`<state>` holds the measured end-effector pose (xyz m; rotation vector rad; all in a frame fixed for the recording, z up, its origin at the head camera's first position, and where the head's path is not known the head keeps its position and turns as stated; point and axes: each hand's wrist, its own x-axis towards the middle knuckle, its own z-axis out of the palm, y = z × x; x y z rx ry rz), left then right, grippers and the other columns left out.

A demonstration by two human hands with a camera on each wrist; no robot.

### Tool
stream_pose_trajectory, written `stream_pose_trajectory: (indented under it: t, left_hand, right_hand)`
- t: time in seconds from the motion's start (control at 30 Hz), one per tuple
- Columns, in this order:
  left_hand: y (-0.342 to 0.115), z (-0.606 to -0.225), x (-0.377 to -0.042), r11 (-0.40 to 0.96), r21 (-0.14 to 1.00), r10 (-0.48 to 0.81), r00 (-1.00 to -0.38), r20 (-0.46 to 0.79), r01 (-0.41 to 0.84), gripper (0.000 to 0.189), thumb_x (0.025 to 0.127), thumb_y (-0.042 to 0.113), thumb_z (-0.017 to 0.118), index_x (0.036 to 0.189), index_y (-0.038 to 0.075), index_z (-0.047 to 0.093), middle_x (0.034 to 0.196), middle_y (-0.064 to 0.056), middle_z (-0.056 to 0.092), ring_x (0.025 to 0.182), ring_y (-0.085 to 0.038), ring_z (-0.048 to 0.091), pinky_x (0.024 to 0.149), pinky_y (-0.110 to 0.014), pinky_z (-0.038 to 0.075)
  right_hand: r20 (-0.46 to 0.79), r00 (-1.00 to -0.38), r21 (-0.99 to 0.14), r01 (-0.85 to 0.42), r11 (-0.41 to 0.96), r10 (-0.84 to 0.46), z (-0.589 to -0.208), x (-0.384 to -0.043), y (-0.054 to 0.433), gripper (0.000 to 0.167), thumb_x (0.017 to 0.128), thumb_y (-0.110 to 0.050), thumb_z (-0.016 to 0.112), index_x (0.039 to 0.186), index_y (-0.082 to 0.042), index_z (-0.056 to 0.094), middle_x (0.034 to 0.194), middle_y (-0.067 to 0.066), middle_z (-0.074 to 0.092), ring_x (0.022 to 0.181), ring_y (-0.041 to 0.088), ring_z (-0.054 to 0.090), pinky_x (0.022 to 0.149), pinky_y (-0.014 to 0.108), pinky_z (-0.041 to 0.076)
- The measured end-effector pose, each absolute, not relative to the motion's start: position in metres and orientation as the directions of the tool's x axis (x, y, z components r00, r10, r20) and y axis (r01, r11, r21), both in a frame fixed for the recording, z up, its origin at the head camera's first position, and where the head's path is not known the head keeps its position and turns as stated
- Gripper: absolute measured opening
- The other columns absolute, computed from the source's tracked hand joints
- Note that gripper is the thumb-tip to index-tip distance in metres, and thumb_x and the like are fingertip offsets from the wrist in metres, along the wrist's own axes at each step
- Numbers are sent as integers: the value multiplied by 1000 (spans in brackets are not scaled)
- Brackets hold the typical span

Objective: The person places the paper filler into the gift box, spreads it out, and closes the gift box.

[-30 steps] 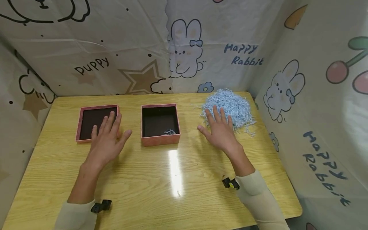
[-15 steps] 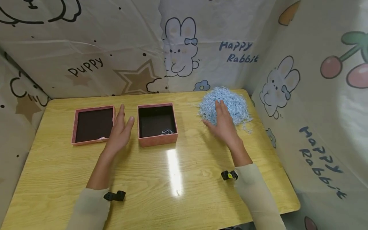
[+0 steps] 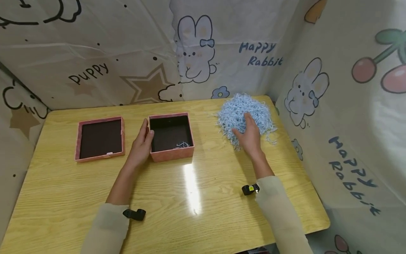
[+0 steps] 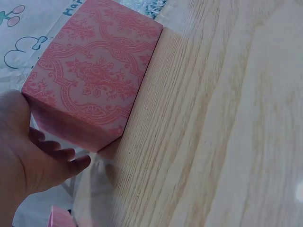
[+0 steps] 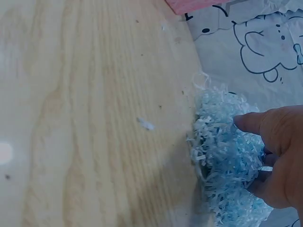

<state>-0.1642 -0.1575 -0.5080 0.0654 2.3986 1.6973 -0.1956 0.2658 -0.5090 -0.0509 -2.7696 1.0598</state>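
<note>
Both hands are shifting since the earlier frames: the left hand [image 3: 141, 146] is moving from over the shallow pink tray [image 3: 100, 139] to the deep pink box [image 3: 172, 154], and the right hand [image 3: 250, 137] is dipping into the blue shreds [image 3: 238, 109]. Leftmost, the tray is lying apart from the box, its dark inside facing up. Just left of the box, the left hand is touching its side, thumb at the rim, fingers loosely extended rather than clamping. The box is standing upright, a few strands [image 3: 182, 145] lying towards its near right corner. Well right of the box, the right hand is holding thumb and fingers apart in the piled shreds, fingertips partly hidden; apparently one hand is steadying while the other is starting to gather.
</note>
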Motion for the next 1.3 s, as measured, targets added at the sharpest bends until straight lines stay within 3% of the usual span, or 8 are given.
stream_pose_trajectory:
  t: [0.27,0.43,0.63,0.87,1.13,1.3]
  left_hand:
    - [-159,-506,-164,346,934,140,-980,-144,-88,66,114,51,33,170,39,-2,178,3,1,163,-31,3,129,-60,8]
    - [-159,-505,-164,338,935,151,-974,-168,-109,65,115,48,32,169,39,-4,178,2,-2,163,-30,0,129,-59,5]
    - [-158,-502,-162,337,932,152,-969,-197,-137,65,116,47,31,169,38,-5,178,0,-3,163,-32,-1,129,-61,4]
    - [-159,-504,-162,321,937,150,-970,-192,-136,65,116,45,31,169,39,-5,178,2,-4,163,-31,-2,129,-61,3]
    - [-158,-511,-162,309,944,157,-973,-170,-115,68,112,59,33,168,46,-3,178,6,-1,163,-28,-1,129,-60,4]
    - [-158,-512,-163,305,946,162,-973,-165,-110,68,113,57,32,169,42,-4,178,5,-2,163,-29,-1,129,-62,3]
  right_hand:
    - [183,-973,-666,-19,746,138,-519,-206,264,58,100,-12,74,152,-1,53,157,23,50,147,42,45,117,57,41]
    - [260,-946,-645,-22,764,192,-522,-207,265,33,100,-5,72,132,1,70,132,24,69,121,42,65,99,56,54]
    - [340,-912,-664,-59,745,230,-511,-201,272,26,102,-6,69,126,3,73,122,26,71,104,42,68,86,54,55]
    - [425,-856,-690,-95,718,296,-476,-204,275,24,99,-7,73,120,5,76,118,26,74,104,40,70,90,52,56]
    - [471,-804,-720,-114,684,362,-440,-205,275,23,100,-8,72,118,5,76,113,25,73,106,38,68,93,50,55]
    - [517,-779,-711,-160,685,356,-420,-206,273,22,102,-12,71,117,3,77,113,23,73,108,36,67,95,47,54]
